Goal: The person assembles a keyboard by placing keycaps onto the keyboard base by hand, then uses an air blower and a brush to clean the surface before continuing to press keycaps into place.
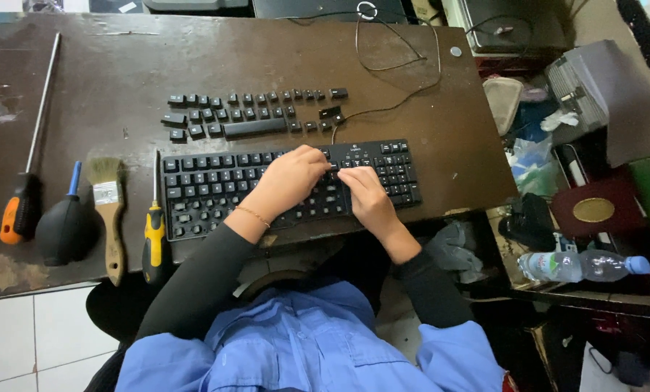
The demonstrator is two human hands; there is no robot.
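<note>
A black keyboard (201,192) lies on the dark brown table (121,65) near its front edge, with several keys gone from its lower left part. My left hand (292,178) and my right hand (365,190) rest side by side on the middle-right of the keyboard, fingertips pressed at one key between them. I cannot tell if a key is pinched. Loose black keycaps (248,112) lie in rows on the table behind the keyboard. The keyboard's cable (394,65) loops toward the back.
Left of the keyboard lie a yellow-handled screwdriver (153,232), a wooden paintbrush (109,207), a black rubber air blower (65,229) and a long orange-handled screwdriver (21,203). A water bottle (579,265) and cluttered items sit right of the table.
</note>
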